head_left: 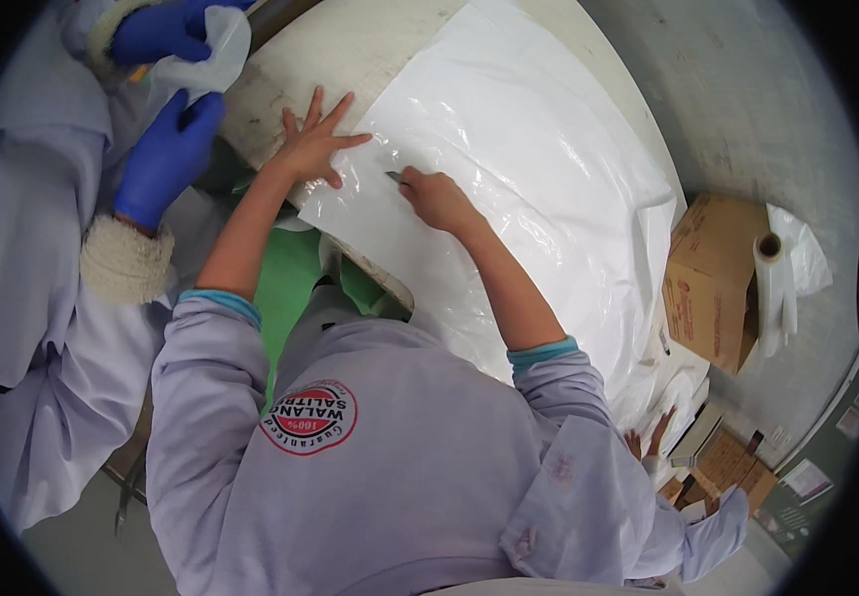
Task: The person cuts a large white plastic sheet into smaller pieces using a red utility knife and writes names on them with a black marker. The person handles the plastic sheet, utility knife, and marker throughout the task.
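A glossy white plastic sheet [539, 149] lies across the worktable [320, 50], wrinkled toward its right side. Fingers spread wide, my left hand [315, 147] presses flat at the sheet's left edge, partly on the bare tabletop. My right hand [439, 199] is closed round a small cutter knife [395, 178], of which only the dark blade tip shows; the handle is hidden in my fist. The blade points left toward my other hand, at the sheet's surface.
On the left a co-worker in blue gloves [166, 159] holds a white piece of plastic [213, 55]. An open cardboard box [712, 278] and a roll of clear film [771, 288] stand at the right. Another person's hand [661, 432] rests on plastic at lower right.
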A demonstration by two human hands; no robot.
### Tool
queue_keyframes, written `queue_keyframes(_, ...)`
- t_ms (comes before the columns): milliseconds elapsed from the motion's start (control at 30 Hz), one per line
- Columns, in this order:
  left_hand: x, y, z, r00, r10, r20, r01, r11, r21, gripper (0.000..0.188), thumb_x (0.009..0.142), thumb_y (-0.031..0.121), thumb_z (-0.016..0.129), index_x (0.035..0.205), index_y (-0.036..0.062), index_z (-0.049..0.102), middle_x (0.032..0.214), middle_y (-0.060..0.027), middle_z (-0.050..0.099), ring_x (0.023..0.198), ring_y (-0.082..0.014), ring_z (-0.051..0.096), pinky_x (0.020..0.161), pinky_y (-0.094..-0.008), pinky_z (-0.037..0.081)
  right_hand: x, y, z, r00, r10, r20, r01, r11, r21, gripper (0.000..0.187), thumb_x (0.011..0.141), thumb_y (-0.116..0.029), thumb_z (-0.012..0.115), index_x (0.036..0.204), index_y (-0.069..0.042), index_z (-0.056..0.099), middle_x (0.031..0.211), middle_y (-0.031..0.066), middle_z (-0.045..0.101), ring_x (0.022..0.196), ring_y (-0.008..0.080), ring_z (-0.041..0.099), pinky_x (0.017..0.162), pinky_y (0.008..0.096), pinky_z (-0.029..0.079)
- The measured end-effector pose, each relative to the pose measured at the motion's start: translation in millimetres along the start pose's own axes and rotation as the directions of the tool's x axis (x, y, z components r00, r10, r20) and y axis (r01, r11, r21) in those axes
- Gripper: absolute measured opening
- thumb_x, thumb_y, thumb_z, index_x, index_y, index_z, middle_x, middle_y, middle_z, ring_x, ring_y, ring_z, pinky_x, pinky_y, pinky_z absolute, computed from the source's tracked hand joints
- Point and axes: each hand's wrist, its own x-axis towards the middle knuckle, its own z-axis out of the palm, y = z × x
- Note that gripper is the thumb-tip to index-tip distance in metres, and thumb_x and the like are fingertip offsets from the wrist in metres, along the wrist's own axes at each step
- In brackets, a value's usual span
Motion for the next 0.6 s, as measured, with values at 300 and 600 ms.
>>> queue_keyframes(300,-0.6,-11.9,-7.0,0.997,-0.062,-0.048,0.061,0.998,-0.017,0.08,0.046,0.019,0.077,0.116,0.0391,0.046,0.141,0.0047,-0.002,0.128,-0.0288,-0.014,0.093,-0.0674,0.005,55.7,-47.8,3.8,0.989,-0.122,-0.078,0.093,0.949,-0.3,0.025,0.08,-0.015,0.045,0.102,-0.005,0.048,0.069,0.0162,0.06,0.065,0.0319,0.059,0.057,0.0412,0.048)
queue_keyframes(600,-4.4,-19.5,0.2,0.995,-0.089,-0.035,0.089,0.996,-0.003,0.089,0.039,0.022,0.079,0.117,0.0414,0.043,0.141,0.0037,-0.005,0.127,-0.0306,-0.016,0.092,-0.068,0.004,75.7,-55.0,23.1,0.971,-0.237,-0.016,0.202,0.858,-0.472,0.029,0.075,-0.013,0.045,0.101,-0.002,0.05,0.07,0.0136,0.061,0.064,0.0277,0.061,0.055,0.0374,0.049)
